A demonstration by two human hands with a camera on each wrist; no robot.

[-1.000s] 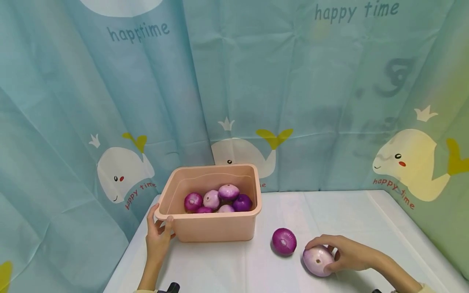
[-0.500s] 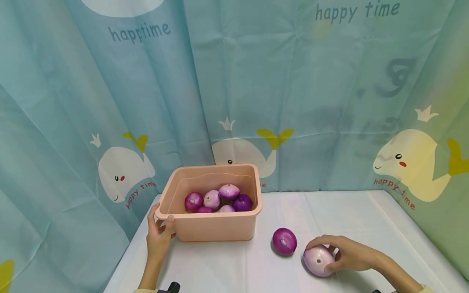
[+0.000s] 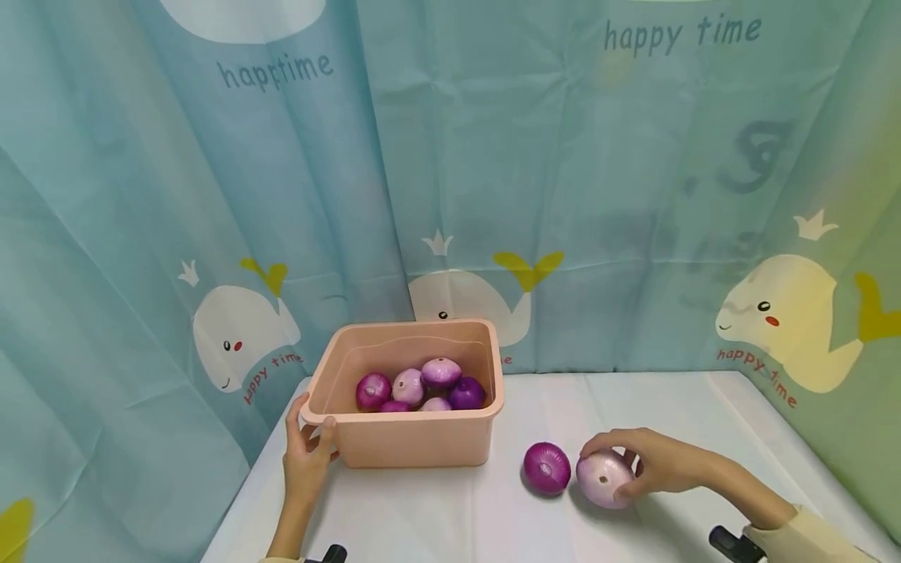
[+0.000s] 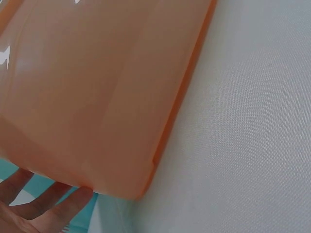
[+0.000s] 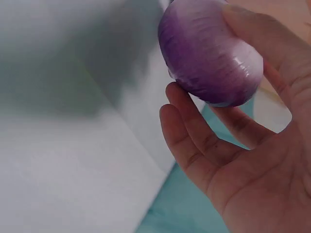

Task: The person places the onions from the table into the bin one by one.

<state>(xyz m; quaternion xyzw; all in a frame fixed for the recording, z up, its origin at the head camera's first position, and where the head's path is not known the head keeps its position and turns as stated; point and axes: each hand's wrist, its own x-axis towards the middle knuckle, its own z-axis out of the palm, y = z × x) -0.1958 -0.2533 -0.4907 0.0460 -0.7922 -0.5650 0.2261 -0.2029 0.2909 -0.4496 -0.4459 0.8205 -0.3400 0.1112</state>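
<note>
A pale purple onion [image 3: 604, 480] is held in the right hand [image 3: 651, 463], just to the right of the pink tub [image 3: 408, 438] and nearer the table's front edge. The fingers are curled over its top and far side, with the thumb pressed against its near side, so the grip is closed round the onion. In the right wrist view the onion [image 5: 210, 53] is seen cupped at the fingertips, with a gap left between it and the palm [image 5: 265, 194]. The forearm is stretched in from the right, low over the table, with a cream sleeve [image 3: 809, 539] at the wrist.

A darker purple onion [image 3: 547, 468] lies on the white table [image 3: 436, 516] just beside the held one, between it and the tub; whether the two are touching cannot be told.

The tub's near left corner is gripped by the left hand [image 3: 307, 450]: the thumb is hooked over the rim and the fingers are laid against the outer wall. In the left wrist view the fingertips [image 4: 68, 201] are seen straight against the tub's bottom edge [image 4: 146, 182]. The forearm rises nearly upright from the table's front edge.

Inside the tub, a heap of onions [image 3: 422, 383], pale and dark, is gathered against the right half. Behind the tub hangs a teal curtain [image 3: 493, 180] printed with whales.
</note>
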